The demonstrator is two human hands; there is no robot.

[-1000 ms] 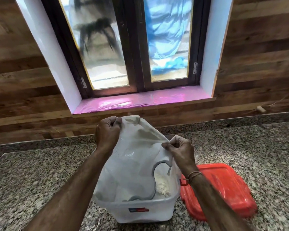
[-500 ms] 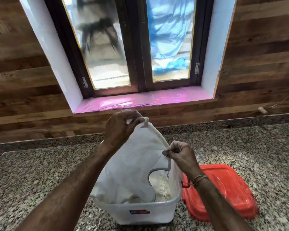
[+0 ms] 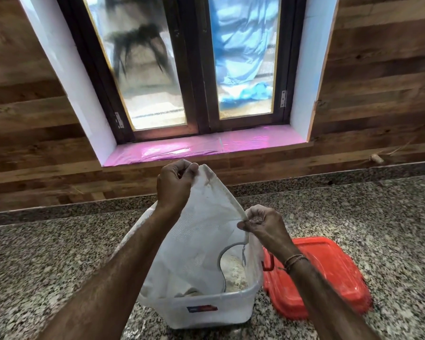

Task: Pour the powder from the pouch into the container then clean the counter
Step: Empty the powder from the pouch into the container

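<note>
While we hold the white pouch (image 3: pixel 201 236) mouth-down in the container (image 3: pixel 206 307), both our hands are closed on its fabric. Our left hand (image 3: pixel 174 190) grips the top corner, raised highest, fingers curled round the cloth. Our right hand (image 3: pixel 263 224) pinches the pouch's right edge lower down, thumb against fingertips; thread wristband (image 3: pixel 295 261) on that wrist. The pouch hangs slanted, its lower end inside the container, grey-edged opening facing us. White powder (image 3: pixel 233 271) shows through that opening, lying inside the container. The container is white translucent plastic with a small red-blue label on the front wall, standing upright on the speckled granite counter (image 3: pixel 59 261). A red lid (image 3: pixel 329 273) lies flat on the counter just right of the container; we cannot tell whether they touch. Behind the counter is a wood-plank wall, and above it a dark-framed window (image 3: pixel 199 69) with a pink-covered sill (image 3: pixel 182 150). Whether powder is falling right now, we cannot tell.
</note>
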